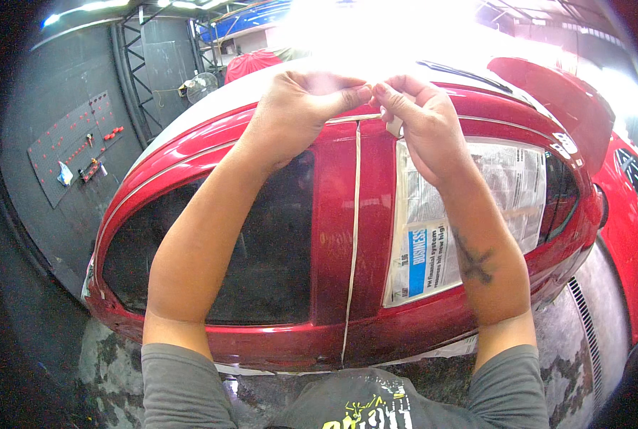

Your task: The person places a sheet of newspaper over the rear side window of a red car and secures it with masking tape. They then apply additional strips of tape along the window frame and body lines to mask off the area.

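Observation:
Both hands are raised over the roof edge of a red car (333,214), their fingertips almost meeting. My left hand (294,114) is closed in a pinch of thumb and fingers; whatever lies between them is too small and glare-washed to make out. Beside it my right hand (426,125) also pinches, with a cream-coloured roll of masking tape (394,127) partly showing under its curled fingers. A pale strip of tape (353,236) runs down the gap between the two doors. Newspaper (469,207) covers the rear side window, partly hidden by my right forearm.
The dark front side window (240,250) is uncovered. A second red car (630,229) stands at the right, near a floor grate (583,329). A tool pegboard (76,146) and a fan (201,86) are at the left. Strong light glares beyond the roof.

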A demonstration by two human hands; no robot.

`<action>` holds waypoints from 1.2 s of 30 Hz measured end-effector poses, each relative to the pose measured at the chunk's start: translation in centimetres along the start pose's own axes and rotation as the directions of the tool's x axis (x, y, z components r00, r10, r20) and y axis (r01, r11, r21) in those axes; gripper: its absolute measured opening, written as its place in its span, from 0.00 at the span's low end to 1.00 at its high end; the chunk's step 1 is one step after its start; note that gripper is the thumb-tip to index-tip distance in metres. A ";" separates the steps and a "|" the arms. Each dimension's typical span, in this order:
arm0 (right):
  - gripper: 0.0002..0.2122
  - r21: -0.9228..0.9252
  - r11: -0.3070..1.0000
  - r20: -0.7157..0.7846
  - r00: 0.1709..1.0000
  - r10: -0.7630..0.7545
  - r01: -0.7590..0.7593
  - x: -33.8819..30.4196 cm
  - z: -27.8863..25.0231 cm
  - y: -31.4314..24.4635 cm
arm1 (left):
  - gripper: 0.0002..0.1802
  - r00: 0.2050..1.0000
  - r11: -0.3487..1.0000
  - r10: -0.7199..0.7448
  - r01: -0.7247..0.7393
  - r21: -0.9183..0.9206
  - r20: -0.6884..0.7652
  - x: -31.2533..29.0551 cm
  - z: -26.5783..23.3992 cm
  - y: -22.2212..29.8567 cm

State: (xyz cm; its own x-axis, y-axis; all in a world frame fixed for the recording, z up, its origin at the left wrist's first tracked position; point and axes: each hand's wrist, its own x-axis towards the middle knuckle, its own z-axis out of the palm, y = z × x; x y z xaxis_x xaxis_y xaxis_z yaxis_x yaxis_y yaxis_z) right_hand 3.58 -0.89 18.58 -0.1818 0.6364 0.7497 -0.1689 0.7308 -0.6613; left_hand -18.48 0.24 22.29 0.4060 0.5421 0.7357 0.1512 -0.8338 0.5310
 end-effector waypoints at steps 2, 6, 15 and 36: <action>0.12 -0.032 0.998 0.082 0.995 0.064 -0.062 0.2 -0.7 -0.8 | 0.17 0.999 0.989 0.030 -0.028 0.145 -0.012 -0.1 -0.3 0.4; 0.14 -0.264 0.960 0.122 0.985 0.126 -0.090 0.2 -1.6 -2.1 | 0.16 0.990 0.986 0.139 -0.142 -0.085 -0.037 -0.1 -1.2 1.5; 0.14 -0.172 0.970 0.320 0.922 0.220 -0.171 0.8 -2.3 -2.8 | 0.14 0.942 0.844 0.258 -0.327 0.424 0.214 -0.1 -2.2 2.5; 0.10 -0.948 -0.008 0.237 0.689 -0.685 0.318 -1.8 0.6 2.8 | 0.16 0.955 0.938 -0.008 -0.095 0.333 0.296 4.1 -2.6 -2.6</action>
State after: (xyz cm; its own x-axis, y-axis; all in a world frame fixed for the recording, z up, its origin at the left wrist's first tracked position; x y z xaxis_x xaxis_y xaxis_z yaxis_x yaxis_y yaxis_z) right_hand 2.86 -0.18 15.38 -0.2391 -0.1203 0.9635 0.8622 0.4301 0.2677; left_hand -19.56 4.91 25.01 0.6534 0.4937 0.5739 0.4029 -0.8686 0.2885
